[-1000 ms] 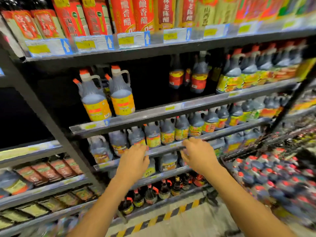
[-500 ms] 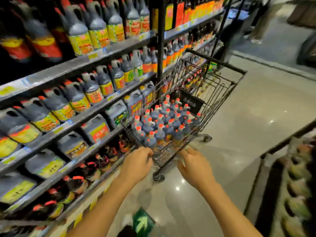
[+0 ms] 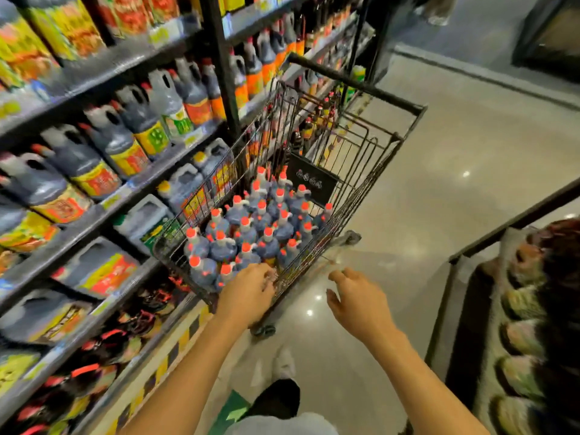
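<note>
A black wire shopping cart (image 3: 370,171) stands in the aisle beside the shelves, holding several dark bottles with red-orange caps (image 3: 251,233). My left hand (image 3: 248,293) is at the cart's near rim, its fingers curled over the wire edge. My right hand (image 3: 354,299) hovers a little to the right of the cart with its fingers spread and relaxed, holding nothing.
Store shelves (image 3: 103,211) on the left carry jugs and bottles of dark sauce. A yellow-black striped kick strip (image 3: 175,346) runs along their base. At the right stands a rack of packaged goods (image 3: 527,309). Polished floor (image 3: 470,152) stretches ahead. My shoe (image 3: 282,362) shows below.
The view swung from the shelf toward the cart. My left hand has come onto the cart's near rim; my right hand has drawn away to the right and opened.
</note>
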`<state>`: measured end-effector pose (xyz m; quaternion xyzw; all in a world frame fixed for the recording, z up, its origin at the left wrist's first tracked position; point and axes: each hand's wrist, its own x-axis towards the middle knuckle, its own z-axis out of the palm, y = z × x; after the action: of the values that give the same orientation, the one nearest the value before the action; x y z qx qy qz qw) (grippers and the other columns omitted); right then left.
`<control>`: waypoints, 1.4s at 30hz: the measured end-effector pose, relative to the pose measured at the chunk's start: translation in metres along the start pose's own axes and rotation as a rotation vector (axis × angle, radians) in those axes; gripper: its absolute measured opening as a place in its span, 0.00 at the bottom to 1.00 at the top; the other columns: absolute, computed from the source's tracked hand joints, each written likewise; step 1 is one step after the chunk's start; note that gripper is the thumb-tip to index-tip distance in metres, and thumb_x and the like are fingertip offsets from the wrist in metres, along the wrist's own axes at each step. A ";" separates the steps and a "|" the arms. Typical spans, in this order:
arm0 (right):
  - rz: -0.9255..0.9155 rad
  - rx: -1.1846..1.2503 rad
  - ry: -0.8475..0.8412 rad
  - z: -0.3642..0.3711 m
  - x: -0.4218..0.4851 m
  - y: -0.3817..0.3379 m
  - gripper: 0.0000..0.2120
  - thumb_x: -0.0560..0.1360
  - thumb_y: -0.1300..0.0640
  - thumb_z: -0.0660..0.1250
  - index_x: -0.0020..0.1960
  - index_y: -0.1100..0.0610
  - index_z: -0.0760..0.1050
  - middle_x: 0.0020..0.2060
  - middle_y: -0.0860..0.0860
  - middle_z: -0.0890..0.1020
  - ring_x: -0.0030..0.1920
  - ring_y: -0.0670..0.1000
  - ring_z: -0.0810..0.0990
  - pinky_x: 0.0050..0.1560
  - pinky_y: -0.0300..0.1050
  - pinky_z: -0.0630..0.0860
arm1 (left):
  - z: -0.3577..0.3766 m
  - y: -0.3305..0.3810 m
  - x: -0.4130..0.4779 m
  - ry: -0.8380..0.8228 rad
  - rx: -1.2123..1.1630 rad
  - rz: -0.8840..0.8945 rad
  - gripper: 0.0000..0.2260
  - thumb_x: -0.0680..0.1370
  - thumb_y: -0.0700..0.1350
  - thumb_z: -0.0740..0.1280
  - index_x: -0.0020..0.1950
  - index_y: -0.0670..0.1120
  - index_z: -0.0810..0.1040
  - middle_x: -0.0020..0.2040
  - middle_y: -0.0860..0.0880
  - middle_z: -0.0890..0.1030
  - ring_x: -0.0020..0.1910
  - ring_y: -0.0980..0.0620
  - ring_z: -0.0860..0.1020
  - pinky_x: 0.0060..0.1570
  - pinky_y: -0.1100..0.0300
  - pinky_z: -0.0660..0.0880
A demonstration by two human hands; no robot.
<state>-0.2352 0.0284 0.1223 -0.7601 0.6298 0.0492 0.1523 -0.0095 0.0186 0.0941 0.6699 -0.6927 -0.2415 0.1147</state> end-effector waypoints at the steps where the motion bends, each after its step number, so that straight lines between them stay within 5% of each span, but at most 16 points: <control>1: -0.009 -0.009 -0.010 -0.005 0.016 0.003 0.16 0.82 0.48 0.57 0.65 0.53 0.72 0.60 0.51 0.77 0.60 0.56 0.78 0.50 0.50 0.76 | 0.001 -0.001 0.010 0.011 0.001 -0.013 0.05 0.77 0.46 0.65 0.51 0.49 0.78 0.50 0.46 0.81 0.52 0.41 0.78 0.44 0.51 0.72; 4: -0.059 -0.034 -0.031 -0.017 0.069 0.010 0.15 0.82 0.49 0.58 0.65 0.53 0.73 0.59 0.52 0.77 0.59 0.58 0.77 0.48 0.52 0.76 | 0.004 -0.003 0.037 0.042 -0.012 -0.072 0.05 0.77 0.45 0.64 0.49 0.49 0.79 0.46 0.48 0.81 0.50 0.42 0.79 0.41 0.52 0.72; 12: -0.289 -0.167 -0.147 -0.024 0.220 0.029 0.13 0.80 0.50 0.59 0.60 0.56 0.75 0.57 0.55 0.79 0.59 0.60 0.77 0.52 0.51 0.73 | 0.029 -0.019 0.090 0.049 -0.089 -0.303 0.11 0.78 0.45 0.64 0.57 0.51 0.80 0.55 0.50 0.81 0.53 0.45 0.79 0.52 0.49 0.76; 18: -0.440 -0.292 -0.321 -0.009 0.313 0.044 0.15 0.81 0.52 0.57 0.64 0.56 0.72 0.60 0.55 0.79 0.62 0.59 0.77 0.58 0.51 0.73 | 0.054 -0.010 0.138 0.116 -0.127 -0.522 0.07 0.77 0.40 0.65 0.51 0.44 0.82 0.49 0.42 0.83 0.49 0.39 0.80 0.47 0.49 0.76; 24: -0.592 -0.331 -0.504 0.013 0.368 0.065 0.18 0.81 0.51 0.59 0.68 0.57 0.70 0.64 0.56 0.77 0.66 0.60 0.75 0.61 0.51 0.76 | 0.104 -0.006 0.178 -0.107 -0.181 -0.722 0.11 0.78 0.44 0.63 0.59 0.44 0.77 0.56 0.41 0.80 0.57 0.38 0.78 0.51 0.46 0.75; 30: -0.591 -0.290 -0.686 0.052 0.405 0.072 0.22 0.79 0.53 0.67 0.69 0.59 0.69 0.64 0.59 0.77 0.64 0.61 0.77 0.60 0.54 0.77 | 0.149 -0.011 0.217 -0.055 -0.331 -0.685 0.19 0.74 0.37 0.68 0.66 0.40 0.76 0.61 0.39 0.78 0.57 0.38 0.77 0.54 0.49 0.74; 34: -0.579 -0.310 -0.776 0.082 0.413 0.070 0.21 0.78 0.54 0.69 0.68 0.58 0.71 0.63 0.60 0.77 0.63 0.63 0.78 0.56 0.55 0.77 | 0.169 -0.020 0.228 -0.077 -0.358 -0.718 0.18 0.72 0.41 0.73 0.61 0.40 0.79 0.58 0.40 0.80 0.59 0.38 0.76 0.58 0.47 0.71; 42: -0.648 -0.470 -0.679 0.123 0.415 0.061 0.21 0.78 0.57 0.67 0.69 0.59 0.68 0.63 0.58 0.79 0.62 0.63 0.79 0.50 0.54 0.75 | 0.187 -0.028 0.238 -0.030 -0.323 -0.769 0.17 0.71 0.48 0.76 0.55 0.43 0.79 0.54 0.42 0.79 0.55 0.40 0.77 0.53 0.48 0.75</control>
<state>-0.1960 -0.3367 -0.1151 -0.8707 0.2496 0.3832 0.1809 -0.0933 -0.1813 -0.1196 0.8494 -0.3468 -0.3822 0.1098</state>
